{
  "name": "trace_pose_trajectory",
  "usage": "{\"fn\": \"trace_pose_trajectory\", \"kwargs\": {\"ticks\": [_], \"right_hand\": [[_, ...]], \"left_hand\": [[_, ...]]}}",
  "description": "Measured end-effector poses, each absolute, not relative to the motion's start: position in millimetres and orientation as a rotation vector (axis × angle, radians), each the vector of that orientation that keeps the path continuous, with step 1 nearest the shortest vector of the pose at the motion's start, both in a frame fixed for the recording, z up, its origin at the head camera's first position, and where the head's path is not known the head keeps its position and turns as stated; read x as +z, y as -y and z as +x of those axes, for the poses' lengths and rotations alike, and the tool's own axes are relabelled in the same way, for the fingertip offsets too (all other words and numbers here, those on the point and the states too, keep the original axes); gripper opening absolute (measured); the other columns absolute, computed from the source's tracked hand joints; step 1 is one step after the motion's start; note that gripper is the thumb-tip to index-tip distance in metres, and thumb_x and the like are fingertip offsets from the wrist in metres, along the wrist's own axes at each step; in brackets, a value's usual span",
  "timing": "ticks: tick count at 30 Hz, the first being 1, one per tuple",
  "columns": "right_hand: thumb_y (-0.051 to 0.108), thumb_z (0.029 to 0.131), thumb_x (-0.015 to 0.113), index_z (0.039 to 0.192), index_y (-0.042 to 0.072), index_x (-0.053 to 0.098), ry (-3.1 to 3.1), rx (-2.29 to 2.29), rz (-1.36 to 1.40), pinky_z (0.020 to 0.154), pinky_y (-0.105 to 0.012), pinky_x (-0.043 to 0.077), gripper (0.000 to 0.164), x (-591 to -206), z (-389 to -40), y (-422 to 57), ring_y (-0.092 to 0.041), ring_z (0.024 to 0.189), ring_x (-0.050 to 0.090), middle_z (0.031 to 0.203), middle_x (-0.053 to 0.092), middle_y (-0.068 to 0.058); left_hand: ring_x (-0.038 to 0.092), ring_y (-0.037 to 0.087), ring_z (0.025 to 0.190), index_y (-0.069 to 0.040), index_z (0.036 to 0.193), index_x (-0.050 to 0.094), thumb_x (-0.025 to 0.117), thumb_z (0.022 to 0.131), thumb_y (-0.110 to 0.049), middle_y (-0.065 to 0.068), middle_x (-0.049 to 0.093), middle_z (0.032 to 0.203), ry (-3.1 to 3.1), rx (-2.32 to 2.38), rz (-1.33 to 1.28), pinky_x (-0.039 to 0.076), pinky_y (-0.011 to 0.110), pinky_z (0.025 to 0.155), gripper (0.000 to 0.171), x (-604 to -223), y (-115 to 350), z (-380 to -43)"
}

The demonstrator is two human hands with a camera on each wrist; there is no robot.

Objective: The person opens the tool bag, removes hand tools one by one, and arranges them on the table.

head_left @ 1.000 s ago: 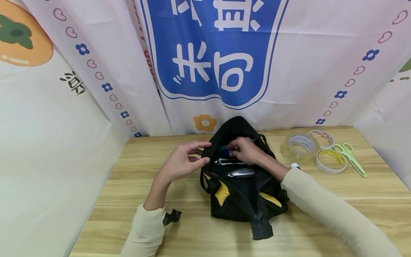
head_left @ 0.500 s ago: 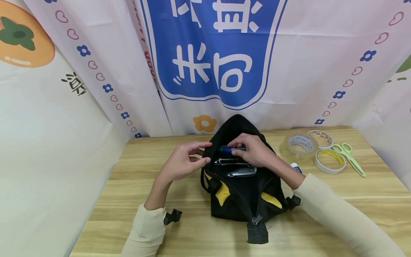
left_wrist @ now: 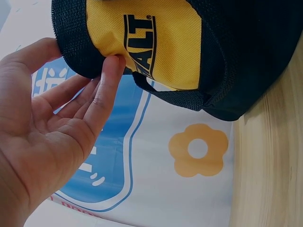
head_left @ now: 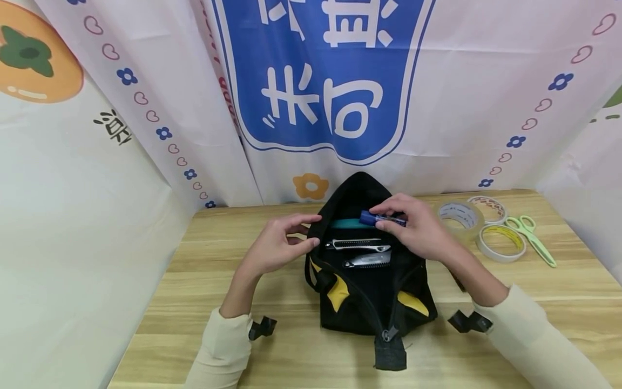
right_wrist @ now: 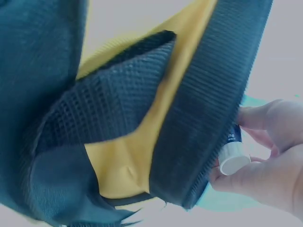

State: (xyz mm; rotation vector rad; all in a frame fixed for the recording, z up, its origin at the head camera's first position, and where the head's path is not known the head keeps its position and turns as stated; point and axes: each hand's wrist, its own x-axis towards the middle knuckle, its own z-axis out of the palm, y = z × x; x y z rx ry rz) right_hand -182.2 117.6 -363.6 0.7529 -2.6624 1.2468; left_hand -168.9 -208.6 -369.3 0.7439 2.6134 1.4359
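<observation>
A black and yellow tool bag (head_left: 350, 319) stands unzipped on the table. My left hand (head_left: 274, 246) pinches the left edge of its mouth; in the left wrist view, the thumb (left_wrist: 110, 78) presses the yellow side with its lettering. My right hand (head_left: 420, 229) pinches a blue marker (head_left: 370, 218) over the right side of the mouth. The marker's white end (right_wrist: 234, 158) shows beside the zipper edge in the right wrist view. Inside lie a white-edged utility knife (head_left: 357, 245), a grey utility knife (head_left: 367, 261) and a teal item (head_left: 346, 223), partly hidden.
Right of the bag are a clear tape roll (head_left: 478, 227), a white tape roll (head_left: 501, 255) with a yellow core, another roll (head_left: 500, 210) behind them, and green scissors (head_left: 539, 248). A printed cloth (head_left: 461, 108) hangs behind the table.
My right hand has risen out of the bag and moved right, bringing the blue marker into view and uncovering the teal item. My left hand has stayed at the bag's edge.
</observation>
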Motion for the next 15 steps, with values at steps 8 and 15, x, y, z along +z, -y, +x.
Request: {"fn": "trace_pose_trajectory", "kwargs": {"ticks": [8,15], "right_hand": [[0.014,0.103,0.073,0.130,0.012,0.077,2.668,1.188,0.600,0.081,-0.023,0.046,0.027,-366,-166,-151,-0.022,0.109,0.061,0.125,0.072,-0.009],[0.012,0.102,0.074,0.126,0.012,0.079,2.609,1.148,0.490,0.084,-0.006,0.045,0.025,-380,-163,-182,-0.008,0.109,0.061,0.119,0.076,-0.010]], "left_hand": [[0.076,0.030,0.112,-0.004,0.142,0.069,0.076,0.097,-0.008,0.014,0.069,0.144,-2.614,1.433,0.752,0.065,0.050,0.097,0.045,-369,208,-169],[0.076,0.030,0.112,-0.004,0.142,0.068,0.076,0.098,-0.008,0.015,0.070,0.142,-2.612,1.440,0.753,0.066,0.044,0.095,0.045,-369,208,-169]]}}
